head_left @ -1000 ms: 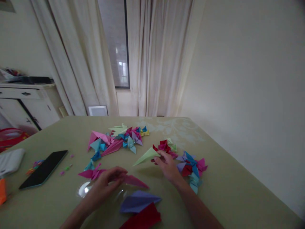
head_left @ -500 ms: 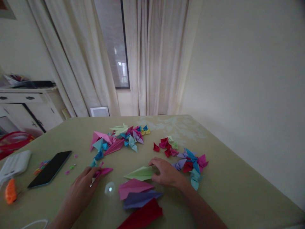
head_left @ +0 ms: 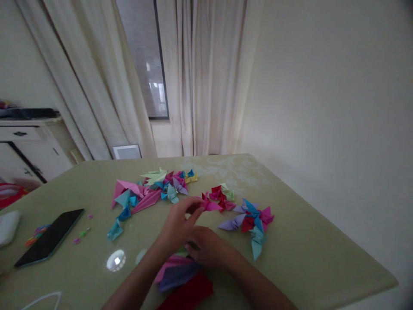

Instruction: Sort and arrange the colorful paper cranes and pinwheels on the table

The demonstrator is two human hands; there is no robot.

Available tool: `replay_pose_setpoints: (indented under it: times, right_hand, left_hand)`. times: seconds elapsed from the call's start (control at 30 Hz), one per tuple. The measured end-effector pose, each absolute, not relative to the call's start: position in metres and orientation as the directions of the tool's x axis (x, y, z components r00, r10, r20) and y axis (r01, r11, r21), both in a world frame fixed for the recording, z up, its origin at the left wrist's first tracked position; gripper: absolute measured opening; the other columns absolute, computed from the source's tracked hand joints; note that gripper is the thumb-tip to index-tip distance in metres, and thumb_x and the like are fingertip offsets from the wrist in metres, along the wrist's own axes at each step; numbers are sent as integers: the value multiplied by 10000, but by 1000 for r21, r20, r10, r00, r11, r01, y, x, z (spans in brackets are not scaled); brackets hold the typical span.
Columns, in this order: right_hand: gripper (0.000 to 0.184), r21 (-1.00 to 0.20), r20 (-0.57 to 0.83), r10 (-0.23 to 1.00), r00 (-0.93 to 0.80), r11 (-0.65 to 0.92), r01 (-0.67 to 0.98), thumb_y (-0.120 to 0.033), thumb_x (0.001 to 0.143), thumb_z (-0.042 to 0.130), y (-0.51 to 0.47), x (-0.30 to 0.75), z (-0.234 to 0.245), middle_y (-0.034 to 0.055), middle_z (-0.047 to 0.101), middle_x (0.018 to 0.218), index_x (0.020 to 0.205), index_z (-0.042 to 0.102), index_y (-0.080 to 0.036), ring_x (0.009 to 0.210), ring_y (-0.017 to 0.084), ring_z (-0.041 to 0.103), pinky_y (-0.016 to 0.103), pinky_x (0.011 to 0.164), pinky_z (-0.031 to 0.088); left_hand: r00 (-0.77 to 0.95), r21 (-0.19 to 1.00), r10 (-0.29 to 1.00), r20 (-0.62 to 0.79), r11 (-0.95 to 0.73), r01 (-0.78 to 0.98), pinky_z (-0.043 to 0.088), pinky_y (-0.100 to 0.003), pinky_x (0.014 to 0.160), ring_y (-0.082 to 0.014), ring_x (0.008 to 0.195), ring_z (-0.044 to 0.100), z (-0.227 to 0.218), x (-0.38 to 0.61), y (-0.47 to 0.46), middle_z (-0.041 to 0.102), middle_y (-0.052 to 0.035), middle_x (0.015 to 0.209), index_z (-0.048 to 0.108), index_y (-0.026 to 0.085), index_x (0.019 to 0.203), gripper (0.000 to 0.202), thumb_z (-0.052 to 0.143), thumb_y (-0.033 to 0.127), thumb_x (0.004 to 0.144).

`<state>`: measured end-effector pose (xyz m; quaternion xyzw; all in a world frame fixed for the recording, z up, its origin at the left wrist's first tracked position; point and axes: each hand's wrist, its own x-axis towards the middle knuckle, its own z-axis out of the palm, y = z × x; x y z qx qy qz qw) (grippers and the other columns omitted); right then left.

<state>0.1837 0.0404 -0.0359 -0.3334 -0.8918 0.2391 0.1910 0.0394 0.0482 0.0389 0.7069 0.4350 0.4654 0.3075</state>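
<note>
left hand pinching magenta origami piece by its tip | right hand palm-down beneath left, apparently pinning folded-paper stack flat; grip unreadable | origami cluster beyond right hand

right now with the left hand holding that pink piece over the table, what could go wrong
1. The left hand pinches the pink folded piece by its fingertips only, so it may slip or crease.
2. That hand is close to the red folded pieces; a brush could scatter them.
3. The right hand rests on the stacked papers, which might slide or crumple.
</note>
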Motion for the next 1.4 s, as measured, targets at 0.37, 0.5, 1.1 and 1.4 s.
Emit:
replay_pose_setpoints:
  times: [0.37, 0.5, 1.1, 1.4]
  right_hand:
    - [364, -541, 99, 602, -792, 701, 465, -166, 835, 667, 30, 191, -18, 81, 846, 1023, 1152, 836, -224, 916, 243, 770, 294, 876, 532]
    - [304, -532, 103, 557, -824, 731, 427, -192, 831, 701, 28, 194, -20, 58, 847, 964, 1093, 852, -214, 834, 218, 757, 268, 804, 527]
    - [288, -475, 149, 505, -850, 791, 387, -333, 901, 734, 37, 188, -28, 54, 815, 1020, 1140, 804, -187, 960, 206, 741, 254, 915, 522]
    - [353, -453, 251, 562, -788, 787, 418, -381, 953, 702, 29, 185, -18, 54, 794, 1188, 1264, 744, -218, 1030, 214, 728, 292, 946, 519]
  left_hand:
    - [31, 456, 918, 396, -226, 861, 497, -516, 1056, -363, 1158, 667, -6, -24, 140, 717, -189, 1230, 731, 175, 1188, 313, 636, 232, 895]
    - [25, 364, 934, 356, -164, 917, 515, -461, 1007, -337, 1060, 704, -18, -58, 144, 759, -161, 1093, 761, 190, 1033, 218, 593, 187, 893]
    - [543, 786, 794, 273, -510, 350, 600, -314, 797, -205, 861, 746, 12, 78, 153, 805, -92, 1041, 753, 192, 1207, 299, 636, 336, 972]
    - [825, 778, 555, 108, -564, 277, 517, -381, 1112, -248, 1261, 683, -11, 95, 143, 748, -96, 1366, 742, 232, 1318, 362, 591, 292, 995]
